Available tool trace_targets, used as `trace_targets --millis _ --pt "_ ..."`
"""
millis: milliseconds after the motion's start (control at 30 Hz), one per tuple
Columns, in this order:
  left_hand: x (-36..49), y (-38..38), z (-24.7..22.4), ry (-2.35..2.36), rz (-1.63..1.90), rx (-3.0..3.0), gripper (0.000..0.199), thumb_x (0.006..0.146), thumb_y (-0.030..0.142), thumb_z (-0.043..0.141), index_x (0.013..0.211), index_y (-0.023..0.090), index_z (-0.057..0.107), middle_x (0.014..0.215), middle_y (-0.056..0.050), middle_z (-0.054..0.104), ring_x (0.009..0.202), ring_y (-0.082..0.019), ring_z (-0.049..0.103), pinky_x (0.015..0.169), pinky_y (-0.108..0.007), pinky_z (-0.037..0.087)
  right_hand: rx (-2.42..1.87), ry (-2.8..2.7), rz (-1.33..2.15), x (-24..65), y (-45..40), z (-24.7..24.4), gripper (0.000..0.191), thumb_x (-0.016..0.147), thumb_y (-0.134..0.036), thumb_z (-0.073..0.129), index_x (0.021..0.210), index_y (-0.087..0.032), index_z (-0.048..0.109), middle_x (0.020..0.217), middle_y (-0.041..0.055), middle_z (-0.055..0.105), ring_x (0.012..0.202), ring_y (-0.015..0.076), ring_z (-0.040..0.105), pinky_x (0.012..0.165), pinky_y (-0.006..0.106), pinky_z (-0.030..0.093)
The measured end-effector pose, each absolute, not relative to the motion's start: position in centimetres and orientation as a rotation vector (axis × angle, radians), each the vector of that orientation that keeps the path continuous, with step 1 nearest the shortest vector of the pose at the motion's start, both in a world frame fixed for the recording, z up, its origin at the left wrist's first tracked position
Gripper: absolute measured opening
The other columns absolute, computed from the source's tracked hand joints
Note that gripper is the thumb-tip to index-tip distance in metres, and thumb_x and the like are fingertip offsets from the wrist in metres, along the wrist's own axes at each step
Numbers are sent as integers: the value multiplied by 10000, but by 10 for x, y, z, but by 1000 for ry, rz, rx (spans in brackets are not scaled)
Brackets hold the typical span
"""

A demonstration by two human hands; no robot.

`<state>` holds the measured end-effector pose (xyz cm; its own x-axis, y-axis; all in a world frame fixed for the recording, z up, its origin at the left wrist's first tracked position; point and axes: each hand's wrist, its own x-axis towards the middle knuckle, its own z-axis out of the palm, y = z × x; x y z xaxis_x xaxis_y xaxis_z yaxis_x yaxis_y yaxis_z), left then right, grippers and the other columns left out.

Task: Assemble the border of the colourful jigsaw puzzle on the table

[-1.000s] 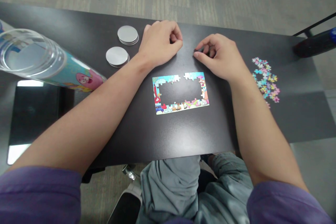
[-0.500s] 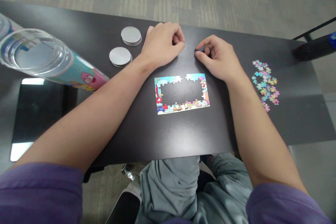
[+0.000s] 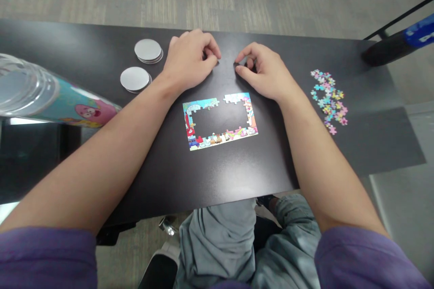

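on the dark table [image 3: 217, 174], the puzzle frame [image 3: 222, 137] lies longways left to right, closer to the body than the left hand [image 3: 191, 61], half curled, and the right hand [image 3: 262, 71], finger and thumb a bit apart. i can't tell if they hold anything. the frame's far-edge gap sits about evenly between them.

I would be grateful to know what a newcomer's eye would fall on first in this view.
Probably the brightly coloured jigsaw border, lying on the dark table near the middle of the view, with a gap in its far edge. Next, perhaps, the loose jigsaw pieces to the right of the right hand, and the cartoon-printed container at the view's left edge.
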<state>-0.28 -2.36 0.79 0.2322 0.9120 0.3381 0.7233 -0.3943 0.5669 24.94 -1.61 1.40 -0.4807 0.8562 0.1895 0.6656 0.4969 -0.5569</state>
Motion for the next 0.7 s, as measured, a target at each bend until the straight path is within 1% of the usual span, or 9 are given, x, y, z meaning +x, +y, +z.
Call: trace_targets --millis 33,100,167,200,300,367,433,533,700 --pt "-3 -24 8 1513 935 2212 223 845 224 557 912 321 747 1043 -54 700 999 -318 654 1007 -626 419 -1250 -2306 573 249 -16 13 182 1000 -469 681 1147 -361 686 932 31 668 893 275 567 887 468 447" --pt "-2 -23 8 1471 1015 2177 242 845 180 545 901 299 748 1045 -64 676 917 -273 649 949 -549 474 -1241 -2309 543 249 -14 10 159 1008 -425 673 1146 -347 679 925 35 657 921 284 587 907 479 456" --pt "-2 -23 7 1459 1118 2126 271 810 112 530 878 262 745 1044 -75 658 833 -228 631 870 -480 503 -1233 -2300 490 249 -11 4 139 1014 -401 665 1132 -328 676 907 39 640 931 290 607 905 485 465" --pt "-3 -23 7 1468 1137 2109 269 796 97 537 876 251 743 1054 -77 659 814 -214 624 871 -473 503 -1228 -2297 463 249 -10 1 130 1012 -390 670 1122 -320 674 903 40 635 930 293 615 901 487 470" --pt "-3 -23 8 1537 1057 2117 243 786 117 588 912 251 746 1080 -68 686 882 -228 637 997 -566 440 -1205 -2305 420 248 -7 -4 114 998 -331 687 1108 -311 663 901 37 632 934 292 630 888 486 480" --pt "-3 -23 10 1559 992 2144 223 800 146 606 927 262 747 1065 -57 698 957 -255 644 1025 -610 395 -1193 -2309 410 249 -7 -4 115 996 -293 683 1107 -314 658 897 32 633 939 286 634 883 481 484" --pt "-2 -24 12 1564 959 2160 210 808 160 609 924 265 748 1015 -46 702 997 -276 643 1005 -602 391 -1186 -2310 415 249 -7 -3 109 1003 -295 678 1107 -321 658 896 30 637 941 280 634 882 477 492" --pt "0 -26 13 1583 932 2154 191 807 172 608 908 252 749 977 -35 708 997 -272 640 992 -569 398 -1190 -2307 432 249 -9 0 95 1014 -338 680 1106 -329 662 894 30 643 936 277 629 883 477 499" --pt "0 -29 15 1632 954 2116 228 812 207 629 1005 226 748 1130 -54 696 977 -228 644 1032 -553 402 -1210 -2292 468 248 -10 2 101 997 -336 705 1088 -330 662 896 31 640 918 275 616 876 477 484"
